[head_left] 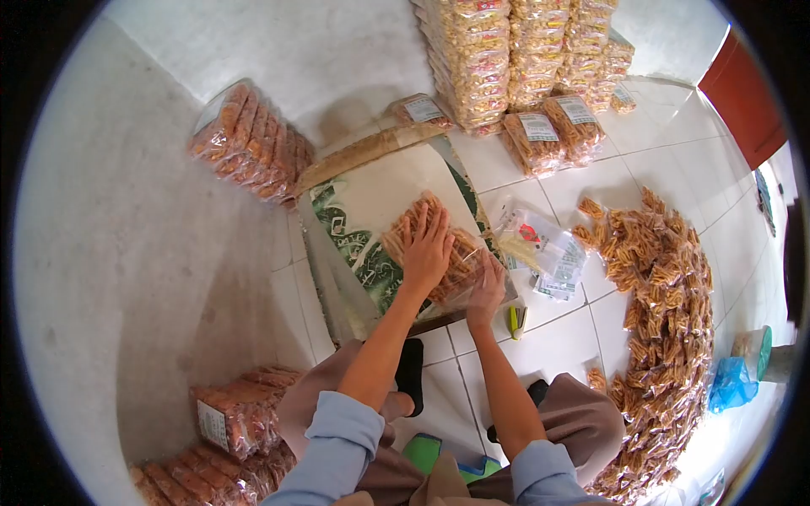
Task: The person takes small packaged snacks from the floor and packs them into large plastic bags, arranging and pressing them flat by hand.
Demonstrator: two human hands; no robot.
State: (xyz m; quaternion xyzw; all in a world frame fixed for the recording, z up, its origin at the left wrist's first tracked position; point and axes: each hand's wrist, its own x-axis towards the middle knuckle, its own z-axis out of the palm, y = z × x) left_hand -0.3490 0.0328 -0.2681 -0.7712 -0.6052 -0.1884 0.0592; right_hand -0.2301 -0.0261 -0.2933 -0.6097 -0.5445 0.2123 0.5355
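A clear plastic bag of brown snack sticks (460,268) lies on a low work surface with a white top and a green printed strip (359,244). My left hand (427,249) rests flat on the bag's upper part, fingers spread. At the bag's lower right end, my right hand (486,293) has its fingers closed against the loose plastic. Just right of it on the floor are flat clear bags with a red print (530,232), printed labels (557,282) and a yellow-green stapler (517,321).
Small snack packets (666,295) form a long heap at right. Filled bags stand in tall stacks (472,63) by the back wall, with two labelled bags (553,135) before them. More bags (249,143) lean at left and lower left (240,413). A blue plastic bag (732,385) lies far right.
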